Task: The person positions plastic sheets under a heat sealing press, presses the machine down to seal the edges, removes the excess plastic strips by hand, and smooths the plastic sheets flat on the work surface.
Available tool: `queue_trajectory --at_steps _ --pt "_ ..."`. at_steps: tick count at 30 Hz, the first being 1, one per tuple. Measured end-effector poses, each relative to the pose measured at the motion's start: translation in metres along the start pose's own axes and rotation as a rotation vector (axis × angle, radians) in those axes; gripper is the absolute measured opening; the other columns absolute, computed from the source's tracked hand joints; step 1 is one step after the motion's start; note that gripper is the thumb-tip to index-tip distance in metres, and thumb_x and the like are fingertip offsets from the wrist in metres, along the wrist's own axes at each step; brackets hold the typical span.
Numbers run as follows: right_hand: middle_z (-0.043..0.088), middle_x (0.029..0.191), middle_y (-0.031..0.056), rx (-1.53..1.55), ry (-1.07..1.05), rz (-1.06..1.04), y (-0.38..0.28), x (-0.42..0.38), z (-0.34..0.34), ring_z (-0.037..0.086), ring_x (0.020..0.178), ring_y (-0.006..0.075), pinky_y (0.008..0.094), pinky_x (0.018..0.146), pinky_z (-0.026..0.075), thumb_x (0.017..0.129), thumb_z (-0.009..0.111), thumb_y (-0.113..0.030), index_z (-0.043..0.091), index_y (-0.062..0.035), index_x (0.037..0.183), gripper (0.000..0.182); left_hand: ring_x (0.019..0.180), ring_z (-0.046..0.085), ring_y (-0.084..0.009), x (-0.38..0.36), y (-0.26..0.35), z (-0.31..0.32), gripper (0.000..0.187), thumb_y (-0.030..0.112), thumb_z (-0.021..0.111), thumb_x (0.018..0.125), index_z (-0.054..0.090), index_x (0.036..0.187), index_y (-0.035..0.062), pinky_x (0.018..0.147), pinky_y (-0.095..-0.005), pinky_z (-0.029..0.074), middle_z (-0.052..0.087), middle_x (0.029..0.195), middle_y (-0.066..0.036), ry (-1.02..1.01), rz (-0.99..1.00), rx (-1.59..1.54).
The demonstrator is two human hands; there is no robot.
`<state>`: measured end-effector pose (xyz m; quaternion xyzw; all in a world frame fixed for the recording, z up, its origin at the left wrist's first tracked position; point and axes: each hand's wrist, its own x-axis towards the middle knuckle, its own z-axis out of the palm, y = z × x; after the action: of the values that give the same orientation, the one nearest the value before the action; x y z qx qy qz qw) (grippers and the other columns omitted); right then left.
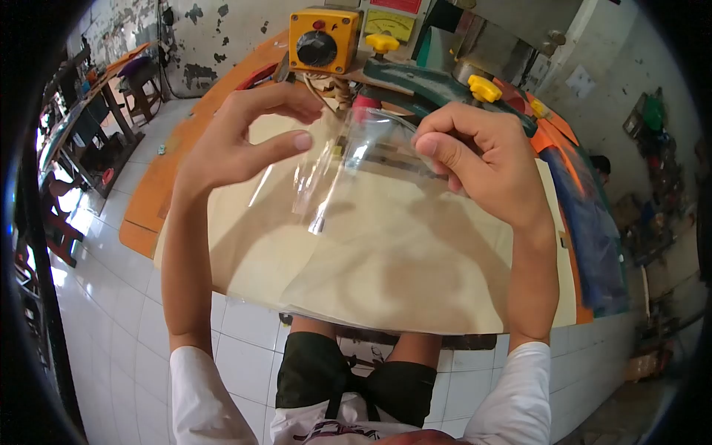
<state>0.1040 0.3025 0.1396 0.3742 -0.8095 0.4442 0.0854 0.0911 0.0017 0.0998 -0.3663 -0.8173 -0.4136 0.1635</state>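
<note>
Pinching clear film (357, 152) near a yellow knob (484, 89), right hand (480, 159) closed; left hand (245, 141) half-open, hold unclear.

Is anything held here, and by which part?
The right hand pinches the clear plastic sheet at its upper right edge, between thumb and fingers. The left hand is open, with no grip visible.

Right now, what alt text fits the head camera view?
A person's right hand pinches clear plastic film over a cream surface; the left hand curves open at the film's other side. Behind stand a yellow box and a dark green frame.
</note>
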Motion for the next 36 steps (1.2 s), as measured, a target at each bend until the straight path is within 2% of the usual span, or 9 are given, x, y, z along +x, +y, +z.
queue_trajectory --at_steps 2,4,7,12,14,18,22,25,36 --pt "0.059 0.064 0.0021 0.007 -0.037 -0.036 -0.006 0.004 -0.008 0.051 0.059 0.0053 0.0232 0.054 0.042 0.090 0.066 -0.008 0.068 0.0017 0.091 0.010 0.102 0.066 -0.0228 0.016 0.024 0.010 0.046 0.025 0.075 0.083 0.065 0.119 -0.0016 0.095 -0.0358 0.049 0.070 0.113 -0.014 0.089 0.128 0.038" --pt "0.059 0.064 0.0020 -0.005 -0.019 -0.075 -0.007 0.004 -0.012 0.051 0.058 0.0055 0.0232 0.054 0.042 0.090 0.066 -0.007 0.068 0.0017 0.091 0.009 0.117 0.060 -0.0247 0.034 0.048 0.015 0.064 0.026 0.073 0.085 0.051 0.137 -0.0034 0.106 -0.0394 0.043 0.063 0.125 -0.015 -0.024 0.124 -0.030" --pt "0.059 0.063 0.0017 -0.024 0.028 -0.145 -0.004 0.000 -0.020 0.051 0.057 0.0056 0.0232 0.053 0.041 0.090 0.066 -0.006 0.068 0.0015 0.091 0.008 0.117 0.059 -0.0242 0.060 0.068 0.022 0.068 0.027 0.073 0.087 0.046 0.141 -0.0043 0.106 -0.0392 0.042 0.063 0.123 -0.015 -0.212 0.074 -0.202" --pt "0.058 0.062 0.0004 0.024 0.061 -0.147 0.003 -0.013 -0.046 0.049 0.055 0.0042 0.0220 0.050 0.039 0.090 0.065 -0.005 0.068 0.0019 0.089 0.008 0.094 0.065 -0.0119 0.090 0.084 0.036 0.052 0.018 0.080 0.083 0.059 0.126 -0.0041 0.086 -0.0285 0.052 0.069 0.109 -0.008 -0.396 -0.037 -0.341" --pt "0.057 0.062 -0.0009 0.096 0.027 -0.018 0.001 -0.020 -0.059 0.048 0.053 0.0029 0.0206 0.048 0.036 0.093 0.064 -0.007 0.067 0.0016 0.087 0.011 0.078 0.063 -0.0063 0.096 0.082 0.042 0.031 0.014 0.081 0.081 0.069 0.104 -0.0030 0.071 -0.0229 0.051 0.071 0.092 -0.003 -0.326 -0.167 -0.335" --pt "0.057 0.063 -0.0017 0.135 -0.028 0.131 -0.001 -0.033 -0.073 0.049 0.053 0.0033 0.0195 0.048 0.038 0.097 0.061 -0.011 0.066 0.0006 0.089 0.015 0.070 0.061 -0.0054 0.093 0.095 0.050 0.014 0.011 0.081 0.081 0.072 0.084 0.0000 0.062 -0.0216 0.045 0.070 0.076 -0.001 -0.225 -0.167 -0.266" --pt "0.061 0.072 0.0017 0.219 -0.085 0.180 -0.005 -0.033 -0.071 0.057 0.060 0.0070 0.0219 0.052 0.047 0.100 0.060 -0.021 0.063 0.0007 0.088 0.025 0.070 0.061 -0.0074 0.083 0.101 0.048 0.014 0.008 0.081 0.079 0.072 0.084 -0.0005 0.064 -0.0230 0.047 0.070 0.076 -0.003 -0.178 -0.150 -0.194" --pt "0.063 0.075 0.0025 0.276 0.007 0.066 -0.009 -0.034 -0.056 0.059 0.063 0.0076 0.0218 0.053 0.048 0.099 0.061 -0.021 0.063 0.0009 0.088 0.024 0.072 0.062 -0.0081 0.079 0.100 0.046 0.015 0.007 0.081 0.077 0.071 0.083 -0.0011 0.067 -0.0238 0.049 0.070 0.076 -0.004 -0.136 -0.152 -0.230" --pt "0.063 0.071 0.0014 0.416 0.052 0.167 -0.023 -0.038 -0.058 0.058 0.062 0.0052 0.0206 0.055 0.047 0.094 0.067 -0.011 0.067 0.0014 0.090 0.013 0.076 0.061 -0.0083 0.076 0.107 0.038 0.016 0.006 0.082 0.074 0.069 0.080 -0.0020 0.074 -0.0230 0.048 0.067 0.079 -0.004 -0.136 -0.187 -0.301"
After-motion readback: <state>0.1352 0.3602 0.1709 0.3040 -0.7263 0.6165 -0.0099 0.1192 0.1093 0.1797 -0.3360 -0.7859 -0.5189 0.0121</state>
